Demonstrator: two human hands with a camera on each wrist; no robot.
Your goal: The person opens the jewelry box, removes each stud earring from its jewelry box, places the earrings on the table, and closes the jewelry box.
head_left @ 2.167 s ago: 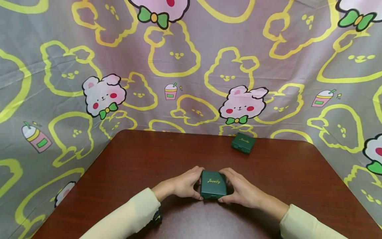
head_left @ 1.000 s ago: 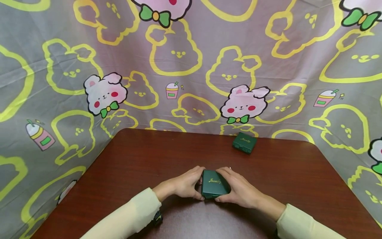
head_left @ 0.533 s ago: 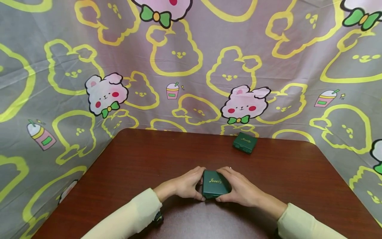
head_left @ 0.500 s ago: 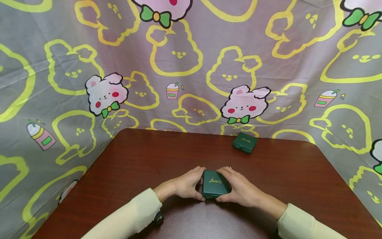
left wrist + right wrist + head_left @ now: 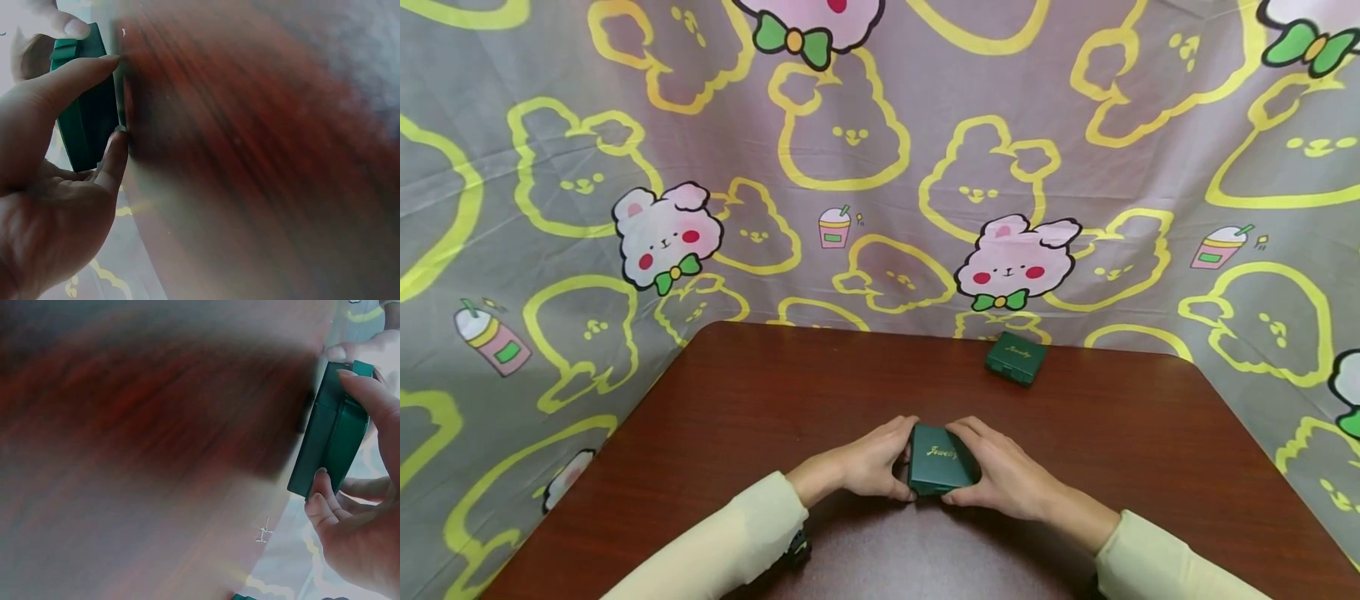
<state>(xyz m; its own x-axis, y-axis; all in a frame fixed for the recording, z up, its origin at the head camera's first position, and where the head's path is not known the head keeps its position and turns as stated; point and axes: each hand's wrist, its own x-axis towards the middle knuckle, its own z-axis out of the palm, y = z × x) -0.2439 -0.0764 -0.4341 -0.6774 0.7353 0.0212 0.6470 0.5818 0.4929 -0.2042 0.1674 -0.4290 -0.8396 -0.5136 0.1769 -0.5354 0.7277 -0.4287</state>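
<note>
A closed dark green jewelry box (image 5: 936, 462), gold "Jewelry" lettering on its lid, is held between both hands near the middle of the table. My left hand (image 5: 872, 460) grips its left side, thumb at the near corner and fingertips at the far one. From the right, my right hand (image 5: 1009, 468) grips it with the thumb at the front; its fingers overlap the lid's right part and the end of the lettering. In the left wrist view the box (image 5: 94, 119) shows its side between thumb and fingers. The right wrist view shows the box (image 5: 328, 434) close over the table.
A second green jewelry box (image 5: 1017, 358), also closed, sits at the back right of the brown table (image 5: 820, 375). Behind and at both sides hangs a grey curtain (image 5: 880, 108) with cartoon prints. Part of a dark wristband (image 5: 797, 546) shows under the left sleeve.
Between the oldest frame and one second ago, the right hand slid further over the lid and the box shifted slightly right. Since then hands and box have stayed nearly still.
</note>
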